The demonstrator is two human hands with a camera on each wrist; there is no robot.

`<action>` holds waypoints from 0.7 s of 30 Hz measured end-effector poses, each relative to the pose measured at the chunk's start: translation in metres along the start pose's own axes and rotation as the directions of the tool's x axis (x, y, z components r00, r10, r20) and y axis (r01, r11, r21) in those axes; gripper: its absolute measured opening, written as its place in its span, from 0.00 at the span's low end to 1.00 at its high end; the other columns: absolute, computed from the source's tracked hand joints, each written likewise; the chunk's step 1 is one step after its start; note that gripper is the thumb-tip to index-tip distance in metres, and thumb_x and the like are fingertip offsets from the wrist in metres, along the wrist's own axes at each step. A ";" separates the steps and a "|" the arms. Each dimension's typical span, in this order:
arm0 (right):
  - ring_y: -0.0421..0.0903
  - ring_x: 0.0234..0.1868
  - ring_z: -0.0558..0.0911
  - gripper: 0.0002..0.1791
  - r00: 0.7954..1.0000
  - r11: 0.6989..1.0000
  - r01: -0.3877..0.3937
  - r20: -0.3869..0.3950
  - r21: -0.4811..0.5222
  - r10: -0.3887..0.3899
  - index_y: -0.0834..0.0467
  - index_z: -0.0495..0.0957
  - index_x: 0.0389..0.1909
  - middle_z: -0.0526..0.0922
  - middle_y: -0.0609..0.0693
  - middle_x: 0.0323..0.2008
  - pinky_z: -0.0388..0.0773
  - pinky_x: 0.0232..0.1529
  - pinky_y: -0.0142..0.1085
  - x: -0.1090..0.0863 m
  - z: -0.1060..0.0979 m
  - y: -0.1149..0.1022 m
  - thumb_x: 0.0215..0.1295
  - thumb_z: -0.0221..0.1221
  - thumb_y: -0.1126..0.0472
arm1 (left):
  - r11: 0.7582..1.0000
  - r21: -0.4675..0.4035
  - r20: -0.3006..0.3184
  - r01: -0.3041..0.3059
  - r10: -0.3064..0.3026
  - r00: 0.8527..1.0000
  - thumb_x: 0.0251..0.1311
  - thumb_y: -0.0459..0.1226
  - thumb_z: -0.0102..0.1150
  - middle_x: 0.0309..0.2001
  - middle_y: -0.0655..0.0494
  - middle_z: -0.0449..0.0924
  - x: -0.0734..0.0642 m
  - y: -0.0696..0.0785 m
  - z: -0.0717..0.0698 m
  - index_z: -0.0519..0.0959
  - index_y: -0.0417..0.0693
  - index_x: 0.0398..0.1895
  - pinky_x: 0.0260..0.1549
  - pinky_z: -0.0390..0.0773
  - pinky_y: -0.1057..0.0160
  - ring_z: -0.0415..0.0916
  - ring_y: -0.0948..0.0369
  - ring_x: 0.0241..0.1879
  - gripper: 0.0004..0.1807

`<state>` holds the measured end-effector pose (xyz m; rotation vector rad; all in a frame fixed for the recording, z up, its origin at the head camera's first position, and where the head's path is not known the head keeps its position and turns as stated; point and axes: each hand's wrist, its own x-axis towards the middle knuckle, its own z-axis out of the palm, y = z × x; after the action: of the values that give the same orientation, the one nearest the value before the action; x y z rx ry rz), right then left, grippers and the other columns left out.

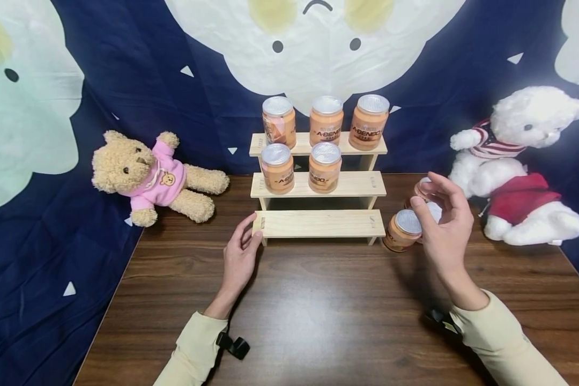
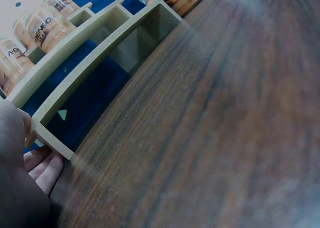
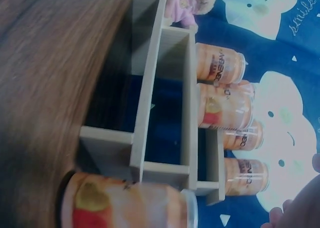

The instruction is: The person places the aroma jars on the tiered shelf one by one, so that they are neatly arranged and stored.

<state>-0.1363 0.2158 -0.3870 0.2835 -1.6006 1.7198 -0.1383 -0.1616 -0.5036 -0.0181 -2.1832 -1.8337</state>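
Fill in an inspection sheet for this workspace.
Surface: brown wood-grain table, glare near the middle.
Job's things: stepped wooden stand carries five orange jars with silver lids, three on the top step, two on the middle one; at least three more stand on the table to its right, partly hidden.
Clutter: tan bear in pink at left, white plush toy at right.
Hands: left hand holds the stand's bottom step at its left end; right hand is raised by the right-hand jars, fingers apart, nothing seen in it.
Cables: nothing seen for certain.
Surroundings: dark blue cloth with pale cloud shapes behind.
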 end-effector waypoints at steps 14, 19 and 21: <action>0.44 0.52 0.84 0.28 0.996 0.996 -0.083 -0.029 -0.016 0.083 0.72 0.83 0.63 0.88 0.52 0.49 0.77 0.61 0.30 -0.004 -0.035 0.017 0.61 0.68 0.83 | 0.999 -0.028 0.006 -0.042 0.042 0.999 0.79 0.38 0.66 0.61 0.37 0.89 0.002 -0.008 -0.001 0.80 0.54 0.77 0.54 0.86 0.70 0.90 0.53 0.58 0.25; 0.42 0.53 0.83 0.29 0.988 0.967 -0.157 -0.046 -0.202 0.150 0.69 0.83 0.66 0.87 0.46 0.49 0.77 0.60 0.29 -0.005 -0.046 0.018 0.63 0.69 0.81 | 0.999 -0.028 0.011 0.029 -0.029 1.000 0.79 0.40 0.68 0.62 0.43 0.89 0.008 -0.025 -0.003 0.81 0.62 0.76 0.56 0.86 0.68 0.89 0.58 0.59 0.25; 0.41 0.53 0.83 0.29 0.985 0.943 -0.172 -0.038 -0.284 0.168 0.69 0.82 0.67 0.86 0.44 0.50 0.77 0.58 0.28 -0.006 -0.050 0.018 0.64 0.69 0.80 | 0.999 -0.033 0.016 0.043 -0.042 0.999 0.79 0.40 0.68 0.62 0.44 0.89 0.009 -0.029 -0.003 0.81 0.64 0.76 0.56 0.86 0.68 0.89 0.58 0.59 0.25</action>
<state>-0.1279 0.2617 -0.4140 -0.0099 -1.8831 1.5815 -0.1518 -0.1712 -0.5289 0.0075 -2.1798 -1.8984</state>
